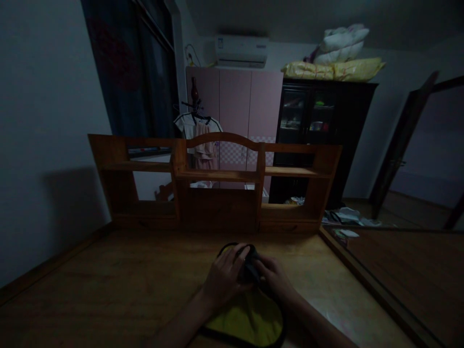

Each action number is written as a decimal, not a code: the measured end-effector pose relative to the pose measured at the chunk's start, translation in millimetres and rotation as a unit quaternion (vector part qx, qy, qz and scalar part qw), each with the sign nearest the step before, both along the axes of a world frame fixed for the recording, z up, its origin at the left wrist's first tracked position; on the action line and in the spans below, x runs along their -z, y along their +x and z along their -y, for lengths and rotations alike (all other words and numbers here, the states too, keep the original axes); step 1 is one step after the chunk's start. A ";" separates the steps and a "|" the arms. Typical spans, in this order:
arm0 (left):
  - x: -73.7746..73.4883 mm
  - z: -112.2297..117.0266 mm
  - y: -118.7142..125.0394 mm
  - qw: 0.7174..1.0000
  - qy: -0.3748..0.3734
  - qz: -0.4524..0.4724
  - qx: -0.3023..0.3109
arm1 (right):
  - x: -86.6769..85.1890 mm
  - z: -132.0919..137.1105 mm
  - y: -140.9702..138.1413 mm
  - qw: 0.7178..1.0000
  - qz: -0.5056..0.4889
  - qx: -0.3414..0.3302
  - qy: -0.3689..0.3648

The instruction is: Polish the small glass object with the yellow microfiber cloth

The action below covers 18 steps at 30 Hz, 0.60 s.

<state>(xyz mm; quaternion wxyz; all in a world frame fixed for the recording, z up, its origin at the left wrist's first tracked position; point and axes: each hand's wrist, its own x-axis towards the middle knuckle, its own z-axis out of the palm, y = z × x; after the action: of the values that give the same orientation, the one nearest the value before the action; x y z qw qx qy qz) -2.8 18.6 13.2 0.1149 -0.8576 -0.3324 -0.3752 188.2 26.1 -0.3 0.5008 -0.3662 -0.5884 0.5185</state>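
Observation:
A yellow-green cloth item with black edging [250, 316] lies on the wooden surface close to me, its kind unclear in the dim light. Its far end is bunched up and dark between my two hands. My left hand [225, 273] is closed over that bunched part from the left, fingers bent across the top. From the right, my right hand [272, 278] pinches the dark edge, with its fingertips partly hidden behind the folds. Both forearms reach in from the bottom of the view.
Behind the wooden surface [126, 270] stands a wooden shelf unit [217, 175] with small drawers. A raised wooden rail [369, 280] runs along the right edge. Farther back are a pink wardrobe [235, 106], a dark cabinet [348, 130] and hanging clothes [205, 137].

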 end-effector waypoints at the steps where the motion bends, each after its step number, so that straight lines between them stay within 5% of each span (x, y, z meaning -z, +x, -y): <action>1: -0.3 0.7 0.2 1.000 0.001 0.010 0.000 | 0.3 -1.4 0.5 1.000 -0.018 -0.012 -0.017; 8: -1.7 3.5 -6.1 0.996 -0.005 0.087 0.015 | -4.6 0.5 -2.4 0.968 -0.188 -0.094 -0.137; 18: -4.5 3.3 -11.3 0.994 -0.025 0.088 0.062 | -20.3 15.9 -4.8 0.952 -0.210 -0.161 -0.156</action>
<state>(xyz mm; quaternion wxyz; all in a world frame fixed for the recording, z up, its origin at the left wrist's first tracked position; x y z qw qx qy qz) -14.2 15.3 17.7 0.0404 -0.8429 -0.2964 -0.4472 183.4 10.2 20.0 0.4593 -0.2232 -0.4327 0.7430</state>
